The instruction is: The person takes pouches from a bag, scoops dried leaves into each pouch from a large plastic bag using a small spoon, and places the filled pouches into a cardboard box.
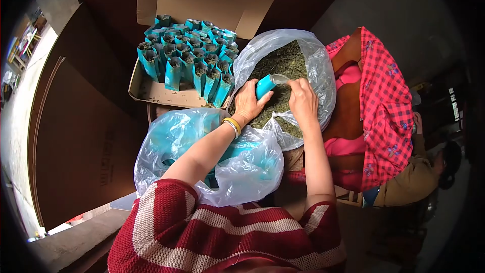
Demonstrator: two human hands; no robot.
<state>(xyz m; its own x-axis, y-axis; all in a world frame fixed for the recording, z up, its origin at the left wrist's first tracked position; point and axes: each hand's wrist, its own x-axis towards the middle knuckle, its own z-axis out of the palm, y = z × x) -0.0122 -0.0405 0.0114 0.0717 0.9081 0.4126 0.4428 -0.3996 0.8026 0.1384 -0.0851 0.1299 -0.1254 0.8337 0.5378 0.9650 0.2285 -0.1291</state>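
My left hand (249,102) is wrapped round a small teal packet (264,87), which is tilted with its mouth toward the right. In a pinch, my right hand (303,102) grips a clear scoop (279,78), its tip at the packet's mouth. Both hands are above a large clear plastic bag (323,65) holding dried green leafy material (280,63). Below my left forearm lies another clear plastic bag (187,121) with flat teal packets inside. Several filled teal packets (173,73) stand upright with open tops in a cardboard box (166,96).
The box's raised flap (207,0) stands at the back. A large brown cardboard panel (81,136) is on the left. On the right, a red checked cloth (386,101) hangs over a brown wooden chair (348,103). Another person (411,177) is at the far right.
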